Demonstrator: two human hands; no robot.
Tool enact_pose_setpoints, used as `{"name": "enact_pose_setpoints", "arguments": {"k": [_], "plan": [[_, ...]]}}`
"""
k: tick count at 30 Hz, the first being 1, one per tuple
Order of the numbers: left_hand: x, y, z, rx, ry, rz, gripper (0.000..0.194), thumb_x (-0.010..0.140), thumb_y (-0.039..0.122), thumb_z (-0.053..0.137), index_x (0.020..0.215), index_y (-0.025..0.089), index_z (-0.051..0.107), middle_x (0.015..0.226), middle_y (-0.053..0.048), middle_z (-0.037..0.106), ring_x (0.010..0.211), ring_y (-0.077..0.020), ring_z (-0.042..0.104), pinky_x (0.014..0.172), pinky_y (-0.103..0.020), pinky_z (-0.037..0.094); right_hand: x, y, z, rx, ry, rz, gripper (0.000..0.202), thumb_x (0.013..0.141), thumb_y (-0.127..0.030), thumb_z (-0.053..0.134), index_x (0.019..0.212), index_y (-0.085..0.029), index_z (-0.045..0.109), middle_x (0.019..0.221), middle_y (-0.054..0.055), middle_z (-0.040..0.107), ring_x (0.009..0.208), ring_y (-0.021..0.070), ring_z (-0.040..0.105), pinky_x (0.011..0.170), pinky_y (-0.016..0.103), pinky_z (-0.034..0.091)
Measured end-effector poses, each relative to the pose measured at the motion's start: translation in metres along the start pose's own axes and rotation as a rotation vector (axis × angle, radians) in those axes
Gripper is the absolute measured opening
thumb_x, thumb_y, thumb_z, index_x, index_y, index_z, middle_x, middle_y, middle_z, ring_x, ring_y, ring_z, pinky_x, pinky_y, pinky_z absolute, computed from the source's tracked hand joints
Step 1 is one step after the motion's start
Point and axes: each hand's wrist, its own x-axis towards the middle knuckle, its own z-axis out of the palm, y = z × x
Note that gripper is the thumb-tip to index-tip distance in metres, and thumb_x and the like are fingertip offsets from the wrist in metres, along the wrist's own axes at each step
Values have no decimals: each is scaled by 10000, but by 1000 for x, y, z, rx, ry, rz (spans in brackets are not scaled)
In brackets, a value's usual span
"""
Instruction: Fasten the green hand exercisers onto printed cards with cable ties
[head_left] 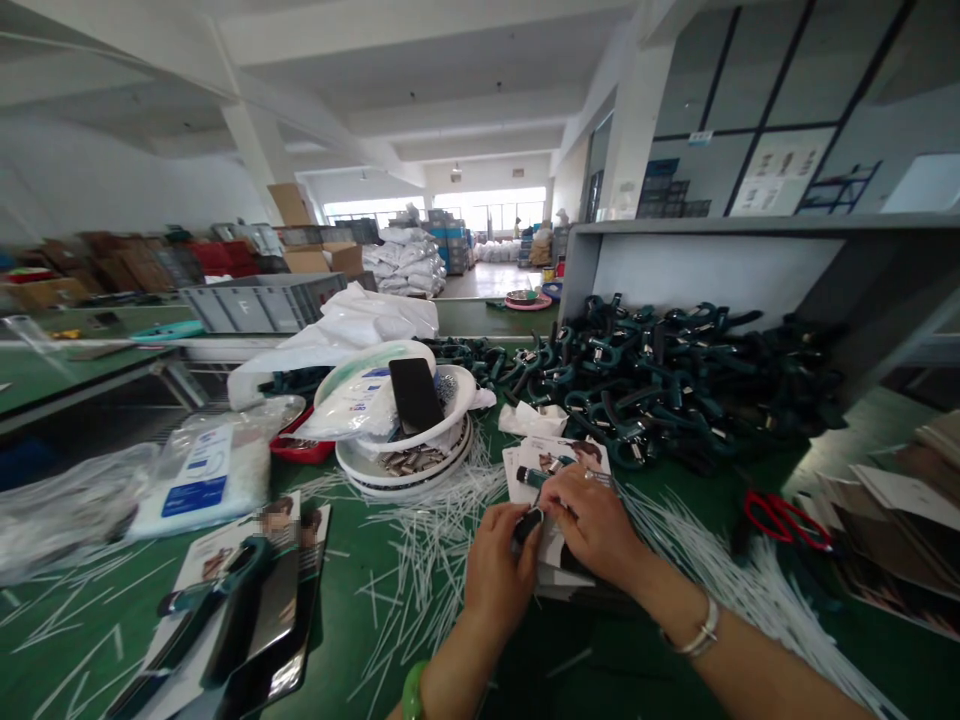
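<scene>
My left hand (499, 565) is closed around the black handle of a dark green hand tool (531, 478), which lies over a stack of printed cards (598, 456). My right hand (589, 515) is beside it, its fingers pressed together at the tool near the left fingertips; whether they also pinch something thin is hidden. More white printed cards show under both hands. At the lower left, similar green tools (244, 575) rest on printed cards (289, 590). White plastic strips (427, 560) are scattered left of my hands, and a bundle of them (720, 565) lies on the right.
A large heap of green tools (660, 385) fills the back right below a grey shelf (750, 226). Stacked white bowls (405, 480) hold metal parts and a black phone (416, 396). Plastic bags (206, 470) lie left. Red-handled scissors (787, 520) are near brown cards (900, 530) at right.
</scene>
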Motion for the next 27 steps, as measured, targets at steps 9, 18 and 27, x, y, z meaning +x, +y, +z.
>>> {"name": "enact_pose_setpoints", "arguments": {"k": [9, 18, 27], "plan": [[-2, -10, -7, 135, 73, -81, 318, 774, 328, 599, 1071, 225, 646, 1111, -117, 550, 1006, -247, 558, 837, -408, 489, -21, 4, 17, 98, 222, 138, 168, 879, -228, 433, 761, -194, 548, 720, 36, 594, 714, 168, 555, 653, 292, 447], [25, 0, -4, 82, -19, 248, 102, 806, 248, 585, 805, 226, 685, 845, -34, 679, 810, -163, 594, 754, -310, 431, -14, 8, 9, 178, 179, 64, 164, 878, -246, 455, 748, -200, 544, 756, 35, 596, 774, 174, 548, 738, 329, 441], [12, 20, -22, 355, -216, 204, 182, 749, 323, 625, 918, 279, 678, 883, -45, 682, 811, -220, 596, 737, -345, 415, -39, 8, 6, 64, 314, 251, 138, 883, -274, 451, 793, -214, 537, 795, 37, 610, 788, 184, 568, 730, 320, 447]]}}
